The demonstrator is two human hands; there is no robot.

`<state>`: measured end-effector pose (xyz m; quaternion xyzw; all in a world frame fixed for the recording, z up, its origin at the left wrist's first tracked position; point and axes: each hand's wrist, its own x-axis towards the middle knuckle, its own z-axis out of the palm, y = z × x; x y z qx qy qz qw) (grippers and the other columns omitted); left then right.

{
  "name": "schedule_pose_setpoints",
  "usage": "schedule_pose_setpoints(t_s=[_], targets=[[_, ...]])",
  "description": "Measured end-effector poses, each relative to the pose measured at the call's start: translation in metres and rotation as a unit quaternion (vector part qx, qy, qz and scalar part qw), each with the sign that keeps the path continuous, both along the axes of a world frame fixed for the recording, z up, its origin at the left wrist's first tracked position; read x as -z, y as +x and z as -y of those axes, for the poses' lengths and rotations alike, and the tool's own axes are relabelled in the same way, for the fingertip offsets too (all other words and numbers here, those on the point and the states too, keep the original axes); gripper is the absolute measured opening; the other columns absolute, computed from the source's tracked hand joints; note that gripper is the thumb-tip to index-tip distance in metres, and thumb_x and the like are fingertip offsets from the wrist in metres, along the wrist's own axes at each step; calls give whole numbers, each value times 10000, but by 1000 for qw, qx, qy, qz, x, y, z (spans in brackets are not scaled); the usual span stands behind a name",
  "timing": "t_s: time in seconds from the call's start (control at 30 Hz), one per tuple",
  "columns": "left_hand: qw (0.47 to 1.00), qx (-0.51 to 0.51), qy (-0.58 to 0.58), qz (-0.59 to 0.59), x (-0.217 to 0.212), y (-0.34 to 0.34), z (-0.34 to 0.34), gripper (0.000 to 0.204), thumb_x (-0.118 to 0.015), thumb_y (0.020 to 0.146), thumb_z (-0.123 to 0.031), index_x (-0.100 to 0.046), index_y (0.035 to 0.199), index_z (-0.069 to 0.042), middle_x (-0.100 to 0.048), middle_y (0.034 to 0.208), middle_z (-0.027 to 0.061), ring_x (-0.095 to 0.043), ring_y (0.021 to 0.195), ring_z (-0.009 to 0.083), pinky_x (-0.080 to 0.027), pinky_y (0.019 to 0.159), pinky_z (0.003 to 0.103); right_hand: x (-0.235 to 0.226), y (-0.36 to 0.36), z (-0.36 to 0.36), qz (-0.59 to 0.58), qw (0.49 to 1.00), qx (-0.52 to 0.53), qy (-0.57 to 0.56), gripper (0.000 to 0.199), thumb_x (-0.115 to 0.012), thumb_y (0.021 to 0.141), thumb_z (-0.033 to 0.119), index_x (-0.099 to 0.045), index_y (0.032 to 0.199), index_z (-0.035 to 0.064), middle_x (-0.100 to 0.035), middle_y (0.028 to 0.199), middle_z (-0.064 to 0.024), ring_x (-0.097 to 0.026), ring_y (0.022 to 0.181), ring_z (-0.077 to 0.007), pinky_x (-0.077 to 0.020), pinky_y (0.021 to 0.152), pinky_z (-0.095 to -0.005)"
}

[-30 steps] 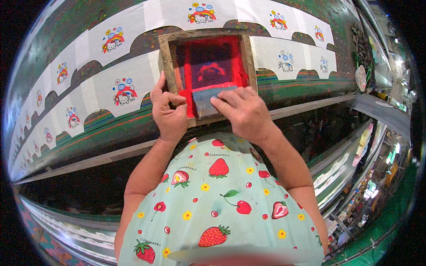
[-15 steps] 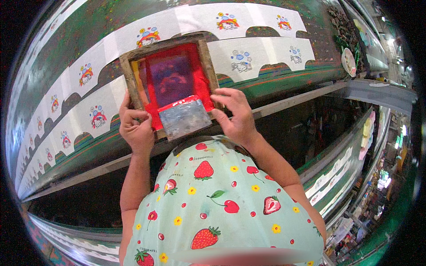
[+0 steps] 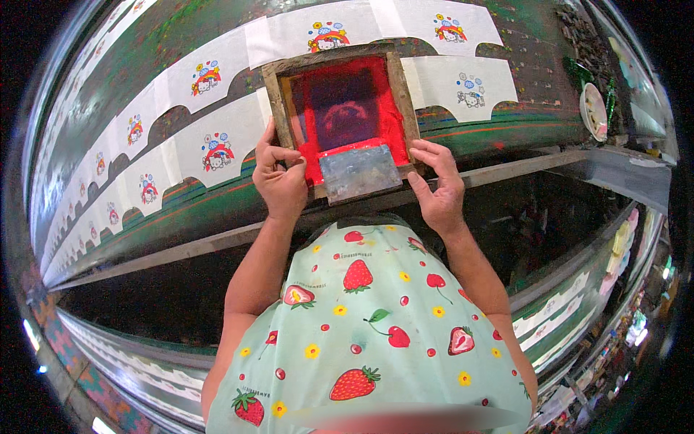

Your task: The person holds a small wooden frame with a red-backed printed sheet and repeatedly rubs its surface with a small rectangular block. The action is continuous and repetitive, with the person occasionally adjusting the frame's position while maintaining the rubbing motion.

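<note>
Both hands now on the wooden printing frame point(image 3: 340, 119), one at each side — a change from half a second back, when the right hand sat lower, over the grey squeegee. Frame shifted too: earlier at left of centre in view, now near the middle, lying flat over a white cloth piece on the long green tabletop point(image 3: 520, 137).

Left hand point(image 3: 280, 181): fingers curled around the frame's lower left corner, thumb on the wooden edge, firmly closed on it. Right hand point(image 3: 437, 189): fingers half open, tips pressed against the frame's lower right corner, palm off the wood.

Grey squeegee point(image 3: 360, 173) resting inside the frame at its near edge, between the two hands, touched by neither. Red ink spread across the mesh, a darker patch at the centre.

Count time. One frame, one squeegee. White cloth pieces point(image 3: 217, 141) laid in two rows along the tabletop, each printed with a small colourful rainbow motif: about a dozen motifs visible, the ones far left too small to count surely. One white dish point(image 3: 594, 110) at the far right of the tabletop, well apart from the frame.

Below, a mint green garment with strawberries point(image 3: 376, 333), filling the lower middle of the view.
</note>
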<state>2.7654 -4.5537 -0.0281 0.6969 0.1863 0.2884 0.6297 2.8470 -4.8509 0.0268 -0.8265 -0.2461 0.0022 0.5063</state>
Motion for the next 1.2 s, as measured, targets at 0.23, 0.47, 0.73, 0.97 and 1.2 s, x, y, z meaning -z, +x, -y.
schedule_pose_setpoints(t_s=[0.23,0.47,0.73,0.97,1.2], targets=[[1000,-16,-18,0,3,5,0,209,-762,790,150,-703,869,-34,-561,1700,305,-676,1438,297,-519,1202,403,2,7,8,53,998,-14,-10,369,-821,949,73,-768,1314,64,-732,1401,-175,-666,1366,-389,-493,1199,-515],[998,-19,-46,-48,3,3,1,183,-730,797,135,-695,816,-44,-557,1705,298,-599,1530,275,-441,1239,369,-11,9,1,142,986,-81,-16,389,-857,891,40,-778,1270,79,-732,1373,-163,-683,1330,-418,-552,1132,-527],[998,-17,-38,-45,-2,5,4,174,-726,797,130,-703,820,-41,-560,1698,306,-594,1540,299,-443,1239,377,-20,6,-28,203,942,-219,-152,374,-828,878,151,-803,1247,96,-703,1399,-132,-660,1364,-375,-553,1111,-521],[999,-12,31,-43,2,6,2,171,-754,792,114,-699,839,-41,-540,1714,320,-635,1494,290,-491,1203,389,-22,13,-52,263,911,-230,-219,324,-711,945,222,-797,1209,56,-726,1232,-117,-692,1228,-333,-575,1029,-501],[999,-10,-11,-44,1,8,7,140,-712,781,97,-697,793,-42,-576,1662,329,-546,1575,370,-392,1279,435,-59,45,-63,198,886,-319,-272,237,-701,929,137,-801,1128,57,-751,1093,-131,-735,1071,-335,-593,942,-463]])
